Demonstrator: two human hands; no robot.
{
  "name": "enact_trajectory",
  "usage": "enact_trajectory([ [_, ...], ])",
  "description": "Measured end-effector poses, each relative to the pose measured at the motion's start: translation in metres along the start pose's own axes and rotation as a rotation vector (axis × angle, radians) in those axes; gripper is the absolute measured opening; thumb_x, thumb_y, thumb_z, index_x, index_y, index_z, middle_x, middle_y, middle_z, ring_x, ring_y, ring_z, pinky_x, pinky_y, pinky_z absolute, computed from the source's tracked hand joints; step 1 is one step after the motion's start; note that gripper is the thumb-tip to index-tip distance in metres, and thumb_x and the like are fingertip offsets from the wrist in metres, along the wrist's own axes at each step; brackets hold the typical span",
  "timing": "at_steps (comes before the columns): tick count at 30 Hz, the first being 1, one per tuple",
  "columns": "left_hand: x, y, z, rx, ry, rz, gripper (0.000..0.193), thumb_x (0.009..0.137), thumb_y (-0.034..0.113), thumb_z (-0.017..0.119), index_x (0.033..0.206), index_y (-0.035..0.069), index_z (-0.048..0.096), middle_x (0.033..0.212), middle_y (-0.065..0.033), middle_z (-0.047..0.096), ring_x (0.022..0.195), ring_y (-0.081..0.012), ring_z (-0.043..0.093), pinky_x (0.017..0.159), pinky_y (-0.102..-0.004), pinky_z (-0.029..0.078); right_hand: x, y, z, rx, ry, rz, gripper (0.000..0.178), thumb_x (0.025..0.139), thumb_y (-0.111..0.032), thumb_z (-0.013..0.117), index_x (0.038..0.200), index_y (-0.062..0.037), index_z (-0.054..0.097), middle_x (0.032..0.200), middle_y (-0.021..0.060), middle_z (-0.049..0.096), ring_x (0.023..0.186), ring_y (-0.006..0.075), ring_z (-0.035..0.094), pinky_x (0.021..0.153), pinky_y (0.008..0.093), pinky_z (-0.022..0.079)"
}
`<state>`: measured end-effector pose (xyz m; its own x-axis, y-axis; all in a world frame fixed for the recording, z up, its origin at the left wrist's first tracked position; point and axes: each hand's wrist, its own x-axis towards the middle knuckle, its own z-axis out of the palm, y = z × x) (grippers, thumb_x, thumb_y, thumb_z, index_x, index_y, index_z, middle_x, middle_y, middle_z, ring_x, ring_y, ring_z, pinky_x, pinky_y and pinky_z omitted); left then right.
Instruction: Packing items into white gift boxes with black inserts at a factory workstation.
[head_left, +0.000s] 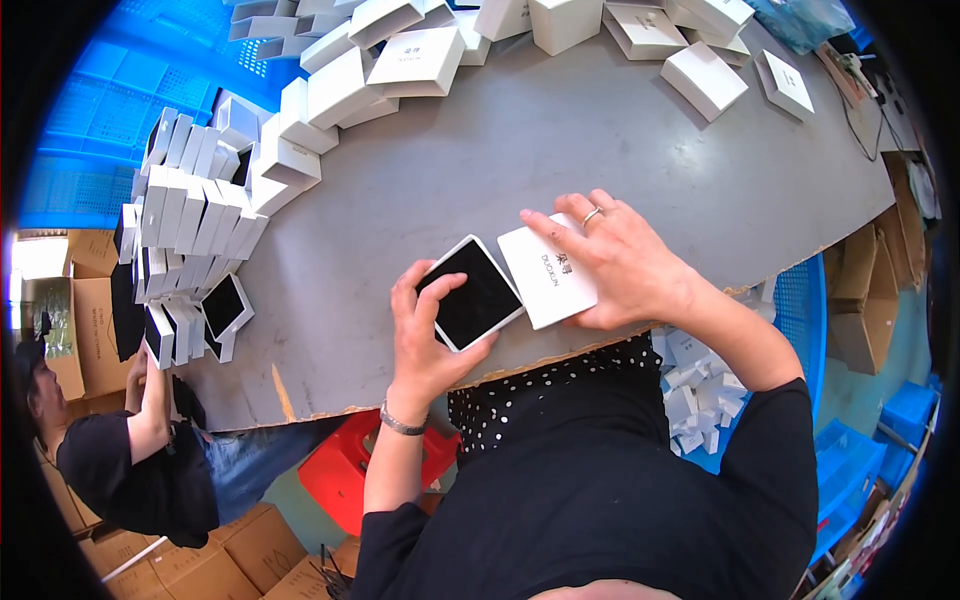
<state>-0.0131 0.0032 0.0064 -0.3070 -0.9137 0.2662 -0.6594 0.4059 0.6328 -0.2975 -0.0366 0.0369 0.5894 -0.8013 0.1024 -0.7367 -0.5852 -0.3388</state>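
My left hand (420, 345) grips a shallow white box base (482, 290) with a black inside, its fingers reaching over the near-left edge and the thumb along the lower side. Right beside it, my right hand (632, 262) is closed on a white box lid (535, 275) with dark print on top, fingers over the top and far edge. The lid is tilted, and its corner comes close to the base without covering it. Both pieces are above the front part of the grey table (420, 170).
White boxes (415, 62) line the far edge, and stacks of white boxes (185, 215) stand at the left. A person (140, 440) is at the left end by the stacks. Blue crates (110, 100) are behind. A blue bin (810, 310) with small white boxes sits at my right, a red stool (345, 470) below.
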Motion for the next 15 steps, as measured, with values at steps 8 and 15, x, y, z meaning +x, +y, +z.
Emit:
enact_trajectory([
  [8,-0.005,0.002,-0.001,-0.064,-0.092,0.045,0.075,0.057,0.017,0.090,0.125,0.009,0.058,0.141,-0.0181,0.049,0.130,-0.0356,0.051,0.105,-0.0448,0.046,0.007,0.008,-0.001,0.059,-0.025,-0.110,0.105,0.054,-0.033,0.086,0.150,-0.0112,0.047,0.126,0.0224,0.055,0.106,0.0375,0.056,0.094,0.0455,0.050],
  [15,0.004,-0.003,-0.007,-0.063,-0.103,0.075,0.076,0.057,0.017,0.090,0.125,0.010,0.057,0.140,-0.0181,0.049,0.132,-0.0355,0.047,0.108,-0.0454,0.042,0.006,0.002,0.000,0.047,0.036,-0.093,0.104,0.052,-0.033,0.085,0.147,-0.0103,0.050,0.123,0.0223,0.056,0.103,0.0371,0.056,0.093,0.0446,0.050],
])
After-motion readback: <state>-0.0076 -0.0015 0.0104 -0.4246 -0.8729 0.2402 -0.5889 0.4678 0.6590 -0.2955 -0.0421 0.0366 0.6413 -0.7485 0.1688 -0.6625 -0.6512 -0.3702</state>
